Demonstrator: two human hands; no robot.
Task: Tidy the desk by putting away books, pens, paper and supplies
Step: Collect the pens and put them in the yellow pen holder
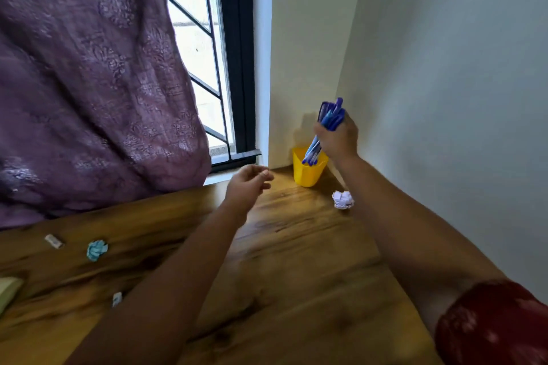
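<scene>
Pens [330, 118], blue bundle, right hand [338, 139] fist clenched round them, tips inside yellow cup [308, 170] in desk [296, 261] corner. Leftward: eraser [54, 240], blue paper ball [96, 249]; left hand [247, 184] loose, empty; white paper ball [342, 199] beside cup.

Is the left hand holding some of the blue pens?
No: the left hand hovers over the desk holding no pens, while the right hand grips the blue pens over the yellow cup.

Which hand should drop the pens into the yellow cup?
Right. The right hand already grips the pens, tips inside the yellow cup. The left hand hangs beside it, holding nothing.
</scene>
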